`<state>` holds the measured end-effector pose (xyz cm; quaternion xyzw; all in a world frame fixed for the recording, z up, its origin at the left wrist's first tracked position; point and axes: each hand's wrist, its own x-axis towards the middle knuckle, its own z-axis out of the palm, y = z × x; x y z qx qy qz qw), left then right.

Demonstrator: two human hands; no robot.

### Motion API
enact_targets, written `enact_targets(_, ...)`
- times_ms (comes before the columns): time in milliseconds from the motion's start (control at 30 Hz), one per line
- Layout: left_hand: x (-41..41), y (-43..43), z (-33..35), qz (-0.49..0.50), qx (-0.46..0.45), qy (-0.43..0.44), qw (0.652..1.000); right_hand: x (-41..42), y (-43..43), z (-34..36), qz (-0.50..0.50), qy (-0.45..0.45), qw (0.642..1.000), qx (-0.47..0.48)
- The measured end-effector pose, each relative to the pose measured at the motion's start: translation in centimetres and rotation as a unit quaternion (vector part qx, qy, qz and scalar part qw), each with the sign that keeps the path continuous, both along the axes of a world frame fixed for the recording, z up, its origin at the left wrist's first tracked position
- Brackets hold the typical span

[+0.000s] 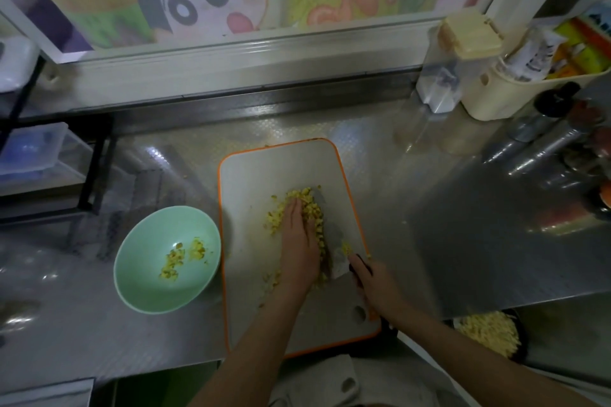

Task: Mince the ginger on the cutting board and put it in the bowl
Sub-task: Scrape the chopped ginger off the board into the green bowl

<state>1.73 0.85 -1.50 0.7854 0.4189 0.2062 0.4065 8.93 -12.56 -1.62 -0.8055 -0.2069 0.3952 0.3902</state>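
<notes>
Minced yellow ginger (309, 205) lies in a loose pile on the white cutting board with an orange rim (264, 172). My left hand (297, 241) rests flat on the pile, fingers straight, pressing the bits against the knife blade (335, 241). My right hand (373, 284) grips the dark knife handle at the board's right side, the blade lying low beside the ginger. A mint-green bowl (139, 261) stands just left of the board and holds a little minced ginger (180, 256).
The metal counter (463, 225) runs left and right. Jars and a cream holder (496, 92) crowd the back right. A black rack with plastic boxes (49, 155) stands at the left. A dark bowl of yellow shreds (489, 334) sits below the counter edge, front right.
</notes>
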Motion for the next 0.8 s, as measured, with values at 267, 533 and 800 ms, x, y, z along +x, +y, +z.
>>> enact_targets(267, 0.3, -0.2, 2.1, 0.059, 0.045, -0.003, 0.997, -0.4, 0.8, 2.6, 0.016, 0.036, 0.998, 0.043)
enact_targets(533, -1.8, 0.4, 3.9, 0.127, 0.07, -0.018, 0.989, -2.0, 2.6, 4.7, 0.091, 0.02, 0.995, 0.026)
enact_targets(800, -6.0, 1.3, 5.0, 0.226, 0.106, -0.035, 0.968, -4.7, 4.8, 7.2, 0.153, 0.072, 0.985, 0.035)
